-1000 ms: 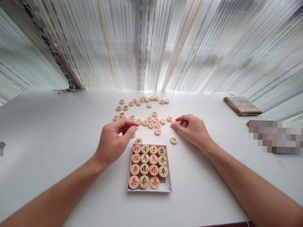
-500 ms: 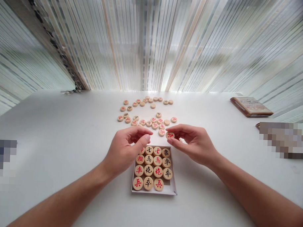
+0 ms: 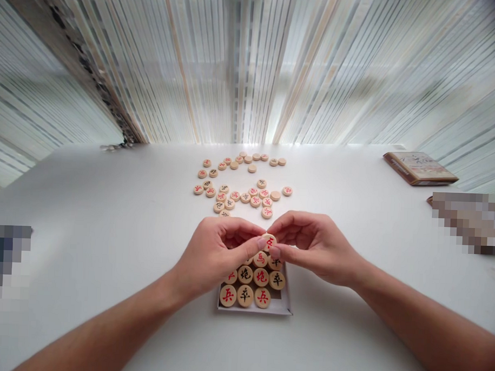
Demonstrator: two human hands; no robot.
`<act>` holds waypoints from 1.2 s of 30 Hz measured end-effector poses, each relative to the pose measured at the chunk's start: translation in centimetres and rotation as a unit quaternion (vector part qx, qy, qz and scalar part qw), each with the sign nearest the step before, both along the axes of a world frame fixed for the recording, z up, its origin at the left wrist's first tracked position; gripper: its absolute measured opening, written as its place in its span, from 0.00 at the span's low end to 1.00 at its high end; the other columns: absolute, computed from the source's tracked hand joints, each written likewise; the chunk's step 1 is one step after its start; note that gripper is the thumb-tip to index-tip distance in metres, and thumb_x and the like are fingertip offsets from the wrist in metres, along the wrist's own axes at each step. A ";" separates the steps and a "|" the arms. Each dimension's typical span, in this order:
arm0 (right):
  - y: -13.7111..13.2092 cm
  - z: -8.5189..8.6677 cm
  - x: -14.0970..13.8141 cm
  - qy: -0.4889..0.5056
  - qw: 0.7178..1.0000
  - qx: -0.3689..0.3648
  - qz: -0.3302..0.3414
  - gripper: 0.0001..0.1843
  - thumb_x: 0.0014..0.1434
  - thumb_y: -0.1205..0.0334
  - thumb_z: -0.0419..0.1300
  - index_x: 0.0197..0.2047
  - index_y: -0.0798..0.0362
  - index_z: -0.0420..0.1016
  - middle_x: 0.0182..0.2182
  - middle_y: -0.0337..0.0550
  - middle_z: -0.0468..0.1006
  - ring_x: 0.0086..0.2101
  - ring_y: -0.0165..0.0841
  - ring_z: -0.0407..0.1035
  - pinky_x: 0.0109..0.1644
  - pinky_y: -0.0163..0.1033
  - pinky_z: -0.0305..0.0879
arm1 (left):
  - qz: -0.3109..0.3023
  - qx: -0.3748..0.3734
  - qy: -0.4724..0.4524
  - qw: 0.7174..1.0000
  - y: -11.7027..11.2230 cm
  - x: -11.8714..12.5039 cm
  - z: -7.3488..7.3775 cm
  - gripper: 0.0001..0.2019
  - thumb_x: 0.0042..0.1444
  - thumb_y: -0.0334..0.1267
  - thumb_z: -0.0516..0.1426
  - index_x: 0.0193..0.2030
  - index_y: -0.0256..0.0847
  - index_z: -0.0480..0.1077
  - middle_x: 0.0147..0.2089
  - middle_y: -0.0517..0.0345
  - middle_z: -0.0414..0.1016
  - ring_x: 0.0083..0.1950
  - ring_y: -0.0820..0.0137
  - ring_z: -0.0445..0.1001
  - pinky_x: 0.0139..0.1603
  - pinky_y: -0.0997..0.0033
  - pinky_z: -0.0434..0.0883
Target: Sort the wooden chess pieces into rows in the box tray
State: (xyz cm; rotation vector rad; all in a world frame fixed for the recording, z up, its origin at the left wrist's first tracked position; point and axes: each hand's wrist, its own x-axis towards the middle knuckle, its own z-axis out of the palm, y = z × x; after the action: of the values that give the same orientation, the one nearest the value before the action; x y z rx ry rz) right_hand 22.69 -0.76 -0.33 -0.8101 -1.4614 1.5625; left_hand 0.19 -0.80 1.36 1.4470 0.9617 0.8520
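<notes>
A round wooden Chinese chess piece (image 3: pixel 269 241) with a red character is pinched between both hands above the far part of a shallow box. My left hand (image 3: pixel 224 252) grips its left side with thumb and fingers. On its right side, my right hand (image 3: pixel 314 244) pinches it too. The white box (image 3: pixel 286 305) holds rows of pieces with red and black characters. The front row has three pieces, with a gap at its right end. My hands cover the box's far rows.
Beyond my hands, several loose chess pieces (image 3: pixel 245 197) lie scattered on the white table (image 3: pixel 108 213), some blank side up. A flat brown-edged box (image 3: pixel 421 167) lies at the far right, with a blurred-out item (image 3: pixel 465 223) nearer. A striped curtain (image 3: pixel 251 66) hangs behind the table.
My right hand has brought the chess piece left and nearer, over the box. My left hand has moved right and closed on the piece. The view has shifted slightly.
</notes>
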 end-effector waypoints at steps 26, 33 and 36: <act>-0.6 0.1 -0.5 0.034 0.996 0.046 -0.063 0.07 0.56 0.67 0.79 0.38 0.50 0.90 0.33 0.44 0.87 0.34 0.32 0.80 0.38 0.33 0.79 | 0.018 -0.038 -0.091 0.995 -0.5 0.7 0.0 0.09 0.51 0.30 0.76 0.39 0.38 0.87 0.34 0.55 0.89 0.35 0.69 0.88 0.40 0.79 0.85; -0.6 -0.2 -0.5 0.027 0.996 0.055 -0.063 0.06 0.58 0.67 0.79 0.39 0.50 0.90 0.34 0.44 0.86 0.35 0.31 0.79 0.40 0.35 0.79 | 0.022 -0.030 -0.094 0.995 -0.5 0.7 -0.1 0.10 0.50 0.29 0.76 0.40 0.39 0.88 0.36 0.55 0.90 0.37 0.68 0.88 0.41 0.79 0.85; -0.7 -0.1 -0.5 0.031 0.997 0.047 -0.061 0.06 0.58 0.65 0.79 0.39 0.50 0.89 0.34 0.43 0.86 0.35 0.31 0.79 0.39 0.35 0.78 | 0.026 -0.015 -0.083 0.996 -0.6 0.7 0.0 0.07 0.54 0.30 0.74 0.40 0.39 0.88 0.36 0.54 0.90 0.37 0.68 0.89 0.41 0.80 0.85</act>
State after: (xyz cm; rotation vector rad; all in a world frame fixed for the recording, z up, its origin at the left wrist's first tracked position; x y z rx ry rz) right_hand 22.19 -1.43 -0.42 -0.7740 -1.4030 1.4056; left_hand 0.91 -1.36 1.39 1.3083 0.8856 0.9775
